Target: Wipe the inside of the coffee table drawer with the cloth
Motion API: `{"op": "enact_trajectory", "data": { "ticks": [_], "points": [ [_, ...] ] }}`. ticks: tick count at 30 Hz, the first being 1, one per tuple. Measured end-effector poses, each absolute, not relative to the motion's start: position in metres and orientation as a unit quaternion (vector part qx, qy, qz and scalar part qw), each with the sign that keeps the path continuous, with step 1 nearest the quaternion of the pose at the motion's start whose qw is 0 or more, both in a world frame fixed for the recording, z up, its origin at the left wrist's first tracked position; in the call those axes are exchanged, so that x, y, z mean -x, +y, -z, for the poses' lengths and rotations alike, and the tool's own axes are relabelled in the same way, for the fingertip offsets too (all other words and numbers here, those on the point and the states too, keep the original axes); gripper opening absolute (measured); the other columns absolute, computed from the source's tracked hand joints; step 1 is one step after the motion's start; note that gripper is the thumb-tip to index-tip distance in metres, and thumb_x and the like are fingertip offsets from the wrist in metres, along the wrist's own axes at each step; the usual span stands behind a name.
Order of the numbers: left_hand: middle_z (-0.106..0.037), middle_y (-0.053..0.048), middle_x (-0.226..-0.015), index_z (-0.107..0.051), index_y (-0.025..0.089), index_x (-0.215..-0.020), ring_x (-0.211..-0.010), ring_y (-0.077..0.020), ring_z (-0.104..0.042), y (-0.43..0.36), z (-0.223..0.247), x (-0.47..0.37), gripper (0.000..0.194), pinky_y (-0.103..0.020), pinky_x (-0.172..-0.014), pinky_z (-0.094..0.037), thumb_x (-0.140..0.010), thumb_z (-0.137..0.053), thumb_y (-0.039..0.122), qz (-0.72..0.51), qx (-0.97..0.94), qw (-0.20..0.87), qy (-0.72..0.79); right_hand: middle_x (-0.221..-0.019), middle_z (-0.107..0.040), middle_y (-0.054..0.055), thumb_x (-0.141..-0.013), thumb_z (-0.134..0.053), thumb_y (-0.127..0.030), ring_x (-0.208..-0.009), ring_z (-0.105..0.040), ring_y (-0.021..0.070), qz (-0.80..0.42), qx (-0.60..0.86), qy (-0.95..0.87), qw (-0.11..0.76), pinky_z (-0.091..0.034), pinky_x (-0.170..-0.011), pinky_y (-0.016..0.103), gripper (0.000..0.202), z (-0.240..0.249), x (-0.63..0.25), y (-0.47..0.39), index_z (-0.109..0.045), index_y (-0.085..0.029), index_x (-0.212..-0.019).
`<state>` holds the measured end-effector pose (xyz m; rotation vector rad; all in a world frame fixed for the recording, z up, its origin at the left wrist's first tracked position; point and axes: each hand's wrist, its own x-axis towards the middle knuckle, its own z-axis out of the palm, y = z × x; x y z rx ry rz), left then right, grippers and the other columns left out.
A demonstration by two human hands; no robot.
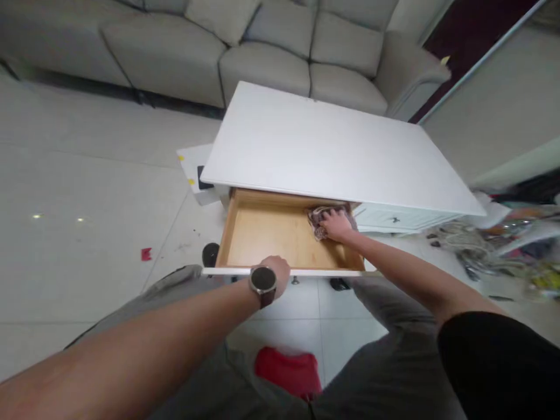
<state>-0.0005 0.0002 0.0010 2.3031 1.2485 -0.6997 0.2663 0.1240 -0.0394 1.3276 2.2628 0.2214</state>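
Note:
A wooden drawer (pixel 271 230) is pulled out from a white cabinet (pixel 315 151) in front of me. My left hand (pixel 276 272), with a watch on its wrist, is closed over the top edge of the drawer front (pixel 332 272); its fingertips are partly hidden. Inside the drawer, at its right back corner, a brown and white patterned cloth (pixel 318 229) is bunched under my right hand (pixel 336 224). The fingers of that hand are bent onto the cloth and press it toward the drawer's right side.
Behind the cabinet stands a grey sofa (pixel 266 64). A white box (pixel 196 160) with yellow marks sits at the cabinet's left. Between my legs is a red object (pixel 289 370), and a red scrap (pixel 146 254) lies on the tiles. Clutter (pixel 472 239) fills the right side.

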Motion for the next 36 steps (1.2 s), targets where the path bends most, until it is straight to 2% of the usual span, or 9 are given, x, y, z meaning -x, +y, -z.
{"op": "enact_trajectory", "data": {
  "ticks": [3,6,9,15,22,25,28,31,36],
  "points": [
    [-0.078,-0.022,-0.097,-0.081,0.009,-0.094,-0.096,-0.0347,-0.075,0.001,-0.007,0.001,0.024,-0.044,-0.078,-0.062,-0.077,-0.066,0.001,0.246,-0.837,0.205,0.443,-0.145,-0.053,0.019,-0.097,-0.037,-0.019,-0.133,-0.038,0.0404,-0.118,-0.466,0.839,0.254,-0.032,-0.105,0.063,0.044,0.036,-0.269,0.127,-0.074,-0.017,-0.121],
    [-0.078,-0.022,-0.097,-0.08,0.006,-0.097,-0.096,-0.0348,-0.075,0.002,-0.018,0.0,0.028,-0.043,-0.079,-0.062,-0.076,-0.064,-0.003,0.265,-0.837,0.193,0.438,-0.156,-0.045,0.015,-0.094,-0.037,-0.016,-0.141,-0.029,0.0454,-0.098,-0.549,0.77,0.31,-0.021,-0.108,0.075,0.05,0.039,-0.285,0.134,-0.072,-0.021,-0.129],
    [-0.078,-0.022,-0.099,-0.08,0.005,-0.1,-0.095,-0.0341,-0.075,0.003,-0.029,-0.003,0.031,-0.043,-0.08,-0.062,-0.076,-0.064,-0.003,0.283,-0.83,0.2,0.437,-0.16,-0.041,0.014,-0.093,-0.038,-0.017,-0.146,-0.017,0.0517,-0.081,-0.612,0.713,0.331,-0.023,-0.103,0.08,0.053,0.045,-0.297,0.135,-0.068,-0.023,-0.136],
    [-0.077,-0.024,-0.102,-0.079,0.005,-0.102,-0.099,-0.0344,-0.075,0.001,-0.034,-0.005,0.028,-0.039,-0.078,-0.061,-0.078,-0.067,0.001,0.26,-0.833,0.209,0.442,-0.144,-0.051,0.031,-0.088,-0.05,-0.029,-0.137,-0.028,0.0556,-0.036,-0.603,0.709,0.363,-0.038,-0.094,0.071,0.053,0.043,-0.281,0.086,-0.067,-0.007,-0.133],
    [-0.077,-0.023,-0.103,-0.079,0.006,-0.103,-0.1,-0.0341,-0.075,0.002,-0.034,-0.005,0.029,-0.04,-0.079,-0.061,-0.08,-0.063,-0.001,0.262,-0.835,0.213,0.434,-0.121,-0.067,0.024,-0.079,-0.064,-0.044,-0.125,-0.047,0.046,0.072,-0.552,0.735,0.388,-0.045,-0.096,0.056,0.046,0.013,-0.285,0.058,-0.078,-0.014,-0.111],
    [-0.078,-0.022,-0.1,-0.08,0.007,-0.1,-0.098,-0.0338,-0.075,0.002,-0.031,-0.006,0.028,-0.041,-0.079,-0.061,-0.078,-0.064,-0.002,0.264,-0.832,0.211,0.439,-0.139,-0.057,0.021,-0.086,-0.057,-0.044,-0.129,-0.042,0.0471,0.025,-0.567,0.763,0.31,-0.044,-0.096,0.058,0.049,-0.001,-0.29,0.084,-0.073,-0.018,-0.124],
    [-0.078,-0.022,-0.095,-0.079,0.005,-0.099,-0.096,-0.0347,-0.075,0.002,-0.029,-0.007,0.029,-0.042,-0.079,-0.06,-0.077,-0.063,-0.004,0.269,-0.826,0.212,0.447,-0.152,-0.046,0.018,-0.09,-0.049,-0.03,-0.138,-0.032,0.0471,-0.05,-0.577,0.763,0.288,-0.041,-0.097,0.064,0.05,0.003,-0.293,0.112,-0.065,-0.023,-0.137],
    [-0.077,-0.022,-0.093,-0.079,0.003,-0.101,-0.095,-0.0363,-0.075,0.002,-0.031,-0.007,0.029,-0.044,-0.079,-0.06,-0.076,-0.066,-0.003,0.273,-0.819,0.216,0.457,-0.153,-0.044,0.018,-0.089,-0.045,-0.021,-0.144,-0.023,0.0468,-0.058,-0.58,0.741,0.334,-0.038,-0.1,0.069,0.053,0.018,-0.297,0.131,-0.063,-0.021,-0.14],
    [-0.078,-0.021,-0.092,-0.079,0.005,-0.098,-0.094,-0.0347,-0.075,0.002,-0.039,-0.006,0.027,-0.042,-0.079,-0.06,-0.075,-0.066,-0.003,0.277,-0.825,0.212,0.445,-0.144,-0.051,0.021,-0.085,-0.052,-0.028,-0.138,-0.029,0.0469,-0.032,-0.571,0.754,0.323,-0.042,-0.097,0.061,0.047,0.025,-0.314,0.122,-0.072,-0.018,-0.127]
  ]
}}
